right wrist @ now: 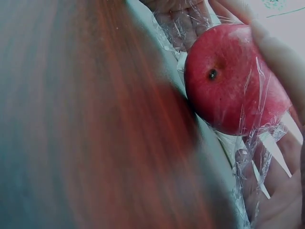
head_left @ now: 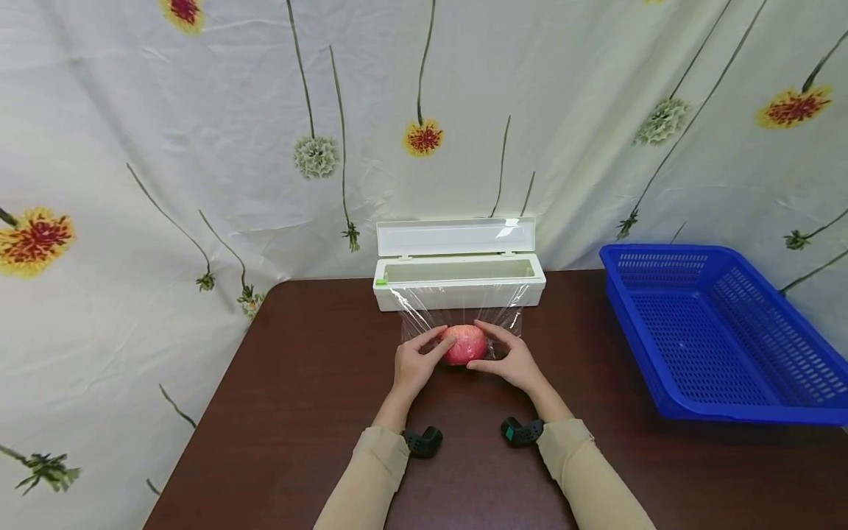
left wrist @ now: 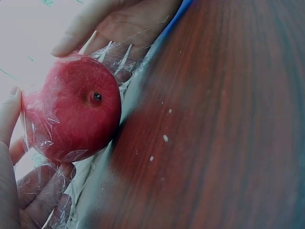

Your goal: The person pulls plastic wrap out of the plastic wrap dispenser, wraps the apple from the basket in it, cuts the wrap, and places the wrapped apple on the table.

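A red apple sits on the table close in front of the white cling film box, partly covered by clear cling film. The film stretches from the box's front edge to the apple. My left hand holds the apple from the left, its thumb against the fruit. On the opposite side my right hand cups it, index finger at the top and thumb near the bottom. Both wrist views show creased film over the apple and across the fingers; the dark stem end is visible.
Behind the apple stands the white cling film box with its lid raised. A blue plastic basket is on the right of the brown table. A flower-patterned cloth hangs behind the table.
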Action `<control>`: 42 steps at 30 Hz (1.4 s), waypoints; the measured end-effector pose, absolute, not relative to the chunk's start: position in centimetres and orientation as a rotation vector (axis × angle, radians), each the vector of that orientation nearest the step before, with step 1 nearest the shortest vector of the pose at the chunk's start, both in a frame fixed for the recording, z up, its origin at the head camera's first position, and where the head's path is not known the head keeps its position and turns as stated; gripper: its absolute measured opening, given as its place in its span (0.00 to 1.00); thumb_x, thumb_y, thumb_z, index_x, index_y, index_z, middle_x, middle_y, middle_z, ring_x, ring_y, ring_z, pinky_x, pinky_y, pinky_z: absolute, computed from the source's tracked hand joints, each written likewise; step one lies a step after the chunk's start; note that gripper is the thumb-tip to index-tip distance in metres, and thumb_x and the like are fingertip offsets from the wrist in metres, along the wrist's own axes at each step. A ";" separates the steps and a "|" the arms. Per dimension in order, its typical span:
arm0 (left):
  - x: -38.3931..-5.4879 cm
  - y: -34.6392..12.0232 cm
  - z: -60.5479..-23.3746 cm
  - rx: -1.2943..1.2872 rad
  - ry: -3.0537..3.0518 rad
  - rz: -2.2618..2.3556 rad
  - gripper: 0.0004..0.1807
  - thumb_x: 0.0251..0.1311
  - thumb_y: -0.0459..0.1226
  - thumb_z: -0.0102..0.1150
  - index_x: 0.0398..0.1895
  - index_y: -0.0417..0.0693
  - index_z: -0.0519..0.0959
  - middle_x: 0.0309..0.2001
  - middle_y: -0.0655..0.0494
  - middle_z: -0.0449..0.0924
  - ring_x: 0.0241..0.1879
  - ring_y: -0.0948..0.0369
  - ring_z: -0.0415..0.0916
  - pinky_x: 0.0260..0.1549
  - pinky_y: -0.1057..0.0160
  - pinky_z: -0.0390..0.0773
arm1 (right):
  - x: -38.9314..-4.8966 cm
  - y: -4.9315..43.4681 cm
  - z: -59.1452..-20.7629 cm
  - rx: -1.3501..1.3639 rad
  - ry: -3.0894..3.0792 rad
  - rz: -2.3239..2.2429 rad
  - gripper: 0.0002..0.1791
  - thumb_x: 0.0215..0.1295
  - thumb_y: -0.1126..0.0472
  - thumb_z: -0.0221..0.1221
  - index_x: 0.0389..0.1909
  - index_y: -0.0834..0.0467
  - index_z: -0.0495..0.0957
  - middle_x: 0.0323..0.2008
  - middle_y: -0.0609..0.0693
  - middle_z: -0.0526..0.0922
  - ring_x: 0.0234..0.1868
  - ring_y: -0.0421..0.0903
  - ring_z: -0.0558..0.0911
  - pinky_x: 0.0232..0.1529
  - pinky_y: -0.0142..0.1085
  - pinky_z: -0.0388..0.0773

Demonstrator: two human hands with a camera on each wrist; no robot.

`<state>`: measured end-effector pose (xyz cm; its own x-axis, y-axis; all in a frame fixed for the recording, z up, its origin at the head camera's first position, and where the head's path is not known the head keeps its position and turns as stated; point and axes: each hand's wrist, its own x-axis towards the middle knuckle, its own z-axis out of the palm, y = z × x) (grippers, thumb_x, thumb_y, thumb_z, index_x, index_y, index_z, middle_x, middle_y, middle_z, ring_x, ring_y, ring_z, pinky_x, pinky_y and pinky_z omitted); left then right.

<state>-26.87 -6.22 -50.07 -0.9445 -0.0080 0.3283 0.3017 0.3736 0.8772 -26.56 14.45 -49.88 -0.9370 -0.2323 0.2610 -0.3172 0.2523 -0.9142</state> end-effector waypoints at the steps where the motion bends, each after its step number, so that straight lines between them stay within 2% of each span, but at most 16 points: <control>1: -26.9 -6.2 -50.1 -0.260 -2.360 -1.595 0.24 0.53 0.55 0.64 0.49 0.54 0.83 0.46 0.56 0.83 0.44 0.58 0.77 0.42 0.57 0.78 | -26.6 14.4 -49.9 0.536 -2.437 1.790 0.42 0.44 0.58 0.74 0.64 0.53 0.69 0.61 0.52 0.72 0.57 0.53 0.74 0.56 0.50 0.70; 7: -26.9 -6.2 -50.1 -0.277 -2.352 -1.573 0.23 0.53 0.55 0.64 0.49 0.53 0.83 0.44 0.56 0.83 0.41 0.59 0.78 0.40 0.58 0.78 | -26.7 14.4 -50.2 0.569 -2.443 1.771 0.43 0.43 0.58 0.74 0.65 0.52 0.68 0.62 0.53 0.71 0.58 0.55 0.73 0.56 0.52 0.69; 17: -26.9 -6.2 -50.0 -0.285 -2.382 -1.541 0.24 0.54 0.55 0.63 0.50 0.53 0.82 0.48 0.55 0.82 0.46 0.57 0.78 0.45 0.56 0.77 | -26.6 14.3 -50.0 0.535 -2.471 1.766 0.43 0.44 0.58 0.74 0.65 0.50 0.68 0.63 0.52 0.70 0.60 0.55 0.71 0.57 0.53 0.68; 27: -26.8 -6.4 -49.9 -0.327 -2.344 -1.529 0.21 0.54 0.51 0.64 0.48 0.51 0.83 0.45 0.55 0.83 0.41 0.59 0.79 0.41 0.57 0.78 | -26.6 14.2 -49.7 0.551 -2.487 1.729 0.44 0.42 0.59 0.75 0.65 0.49 0.68 0.62 0.51 0.70 0.60 0.52 0.71 0.59 0.51 0.66; 34: -26.6 -6.5 -49.9 -0.345 -2.360 -1.452 0.22 0.57 0.52 0.62 0.49 0.50 0.82 0.43 0.55 0.83 0.40 0.58 0.78 0.39 0.56 0.78 | -25.1 13.7 -47.2 0.569 -2.476 1.700 0.41 0.45 0.65 0.73 0.64 0.60 0.67 0.60 0.59 0.72 0.57 0.59 0.73 0.55 0.55 0.69; 39: -26.5 -6.6 -49.7 -0.467 -2.274 -1.326 0.25 0.51 0.50 0.68 0.50 0.46 0.81 0.51 0.53 0.80 0.51 0.56 0.75 0.48 0.52 0.75 | -24.8 13.7 -46.7 0.568 -2.484 1.674 0.41 0.46 0.63 0.73 0.64 0.62 0.67 0.60 0.60 0.72 0.56 0.58 0.74 0.54 0.53 0.70; 42: -26.4 -6.7 -49.4 -0.561 -2.219 -1.285 0.29 0.44 0.48 0.73 0.50 0.47 0.81 0.54 0.52 0.78 0.56 0.56 0.73 0.52 0.49 0.73 | -25.5 13.9 -47.9 0.548 -2.482 1.670 0.42 0.45 0.61 0.73 0.64 0.57 0.68 0.60 0.56 0.73 0.57 0.56 0.74 0.55 0.52 0.70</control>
